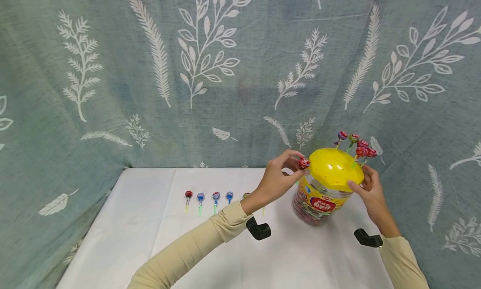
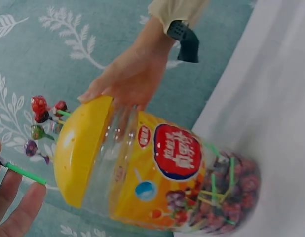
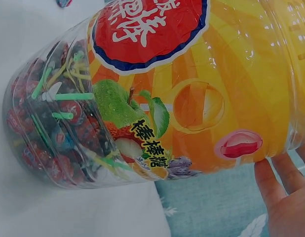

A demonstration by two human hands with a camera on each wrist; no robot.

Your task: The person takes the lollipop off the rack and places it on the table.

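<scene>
White cloth-covered table (image 1: 112, 234) across bottom of head view. Clear jar (image 1: 326, 203) on it, right of centre, yellow lid (image 1: 332, 168) on top. Right hand (image 1: 373, 193) grips jar at its right side, thumb on lid. Left hand (image 1: 277, 178) pinches red lollipop (image 1: 303, 163), just beside lid's left edge. Other lollipops (image 1: 362, 151) stick up at lid's upper right; row of lollipops (image 1: 216, 196) lies lower centre, left of left hand.

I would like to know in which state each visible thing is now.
Jar: standing on the table, lollipops inside
Yellow lid: on the jar
Lollipops in the lid: wrapped, heads up
Lollipops on the table: wrapped, lying down
Held lollipop: wrapped, off the table
Left hand: pinching the held lollipop
Right hand: gripping the jar, thumb on lid
</scene>
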